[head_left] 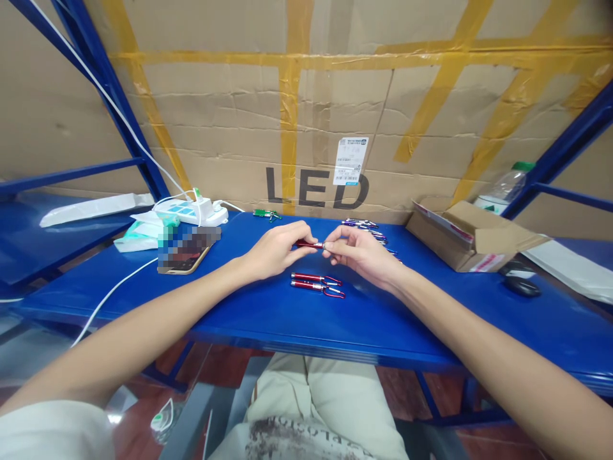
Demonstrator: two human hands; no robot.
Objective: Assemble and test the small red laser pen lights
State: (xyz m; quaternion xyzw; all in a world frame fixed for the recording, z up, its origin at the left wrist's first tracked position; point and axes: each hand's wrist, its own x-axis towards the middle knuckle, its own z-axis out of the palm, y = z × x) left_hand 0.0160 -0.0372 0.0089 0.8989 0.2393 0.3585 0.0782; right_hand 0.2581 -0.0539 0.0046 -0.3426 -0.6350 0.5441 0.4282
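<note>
Between my two hands, just above the blue table, is a slim red penlight with a silver end. My left hand closes on its red body. The thumb and fingertips of my right hand pinch the silver end, partly covering it. Two more red penlights with carabiner clips lie side by side on the table just below. Behind my right hand sit several dark purple and blue penlights, partly hidden by it. One green penlight lies farther back on the left.
At left are a phone, a white power strip with cables and a tissue pack. To the right stand an open cardboard box, a black mouse and a plastic bottle. A large carton walls off the back.
</note>
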